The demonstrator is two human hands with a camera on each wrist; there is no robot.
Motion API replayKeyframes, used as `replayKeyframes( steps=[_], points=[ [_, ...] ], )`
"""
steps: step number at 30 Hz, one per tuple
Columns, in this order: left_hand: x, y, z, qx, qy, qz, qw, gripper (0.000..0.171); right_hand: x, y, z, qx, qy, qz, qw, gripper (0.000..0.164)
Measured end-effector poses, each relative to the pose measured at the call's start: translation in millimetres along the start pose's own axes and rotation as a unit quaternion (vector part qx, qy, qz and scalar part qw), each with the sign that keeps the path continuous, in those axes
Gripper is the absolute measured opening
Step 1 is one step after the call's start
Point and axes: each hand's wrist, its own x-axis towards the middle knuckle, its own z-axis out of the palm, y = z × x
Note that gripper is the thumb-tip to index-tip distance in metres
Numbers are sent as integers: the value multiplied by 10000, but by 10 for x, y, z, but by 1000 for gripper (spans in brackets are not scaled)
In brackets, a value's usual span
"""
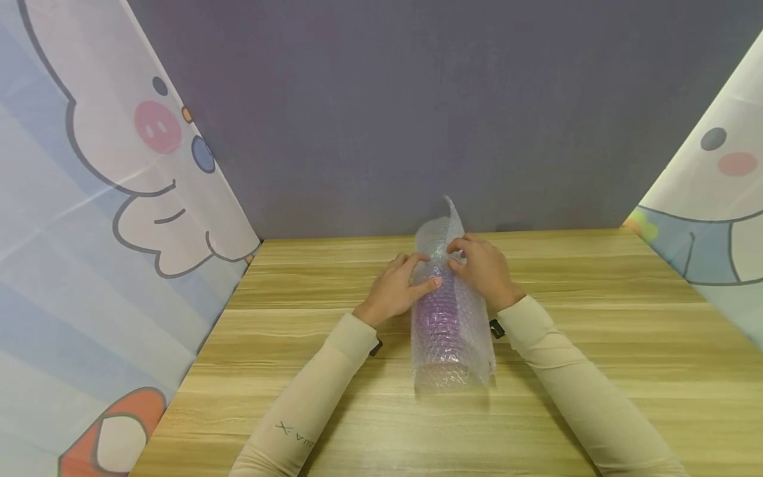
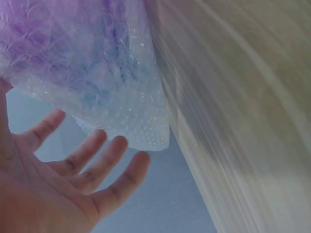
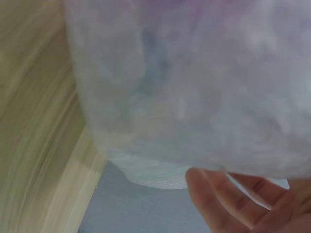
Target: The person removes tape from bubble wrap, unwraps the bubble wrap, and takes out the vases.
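Note:
A roll of clear bubble wrap (image 1: 441,371) around something purple and blue lies lengthwise on the table; the inner item's kind is blurred by the wrap. A loose flap (image 1: 473,331) hangs along its right side, its far corner sticking up. My left hand (image 1: 396,285) is at the roll's left side, its thumb on top. In the left wrist view, the fingers (image 2: 114,187) are spread beside the wrap's far end. At the upper right, my right hand (image 1: 483,268) touches the wrap with thumb and index finger apart. In the right wrist view, its fingers (image 3: 233,196) are partly hidden by the wrap.
The wood-grain table (image 1: 596,344) ends at a dark grey panel (image 1: 417,112) close behind the roll. Cartoon-printed cloths stand at the left (image 1: 89,265) and right (image 1: 709,199) sides.

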Motion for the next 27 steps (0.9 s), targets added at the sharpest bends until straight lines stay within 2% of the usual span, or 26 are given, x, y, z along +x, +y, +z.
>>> replayKeyframes(
  steps=[5, 8, 15, 27],
  points=[
    [-2, 23, -1, 106, 90, 454, 9989, 56, -13, 2, 40, -290, 308, -327, 9986, 16],
    [-8, 28, -5, 141, 33, 575, 9982, 54, -20, -3, 65, -479, 461, -521, 9964, 13],
    [-11, 25, -12, 189, -135, 563, 9981, 52, -26, -5, 105, -753, 598, -683, 9930, 8],
    [-21, 17, -15, 24, -388, 475, 9981, 52, -26, 0, 121, -861, 694, -832, 9904, 10]
  ],
)
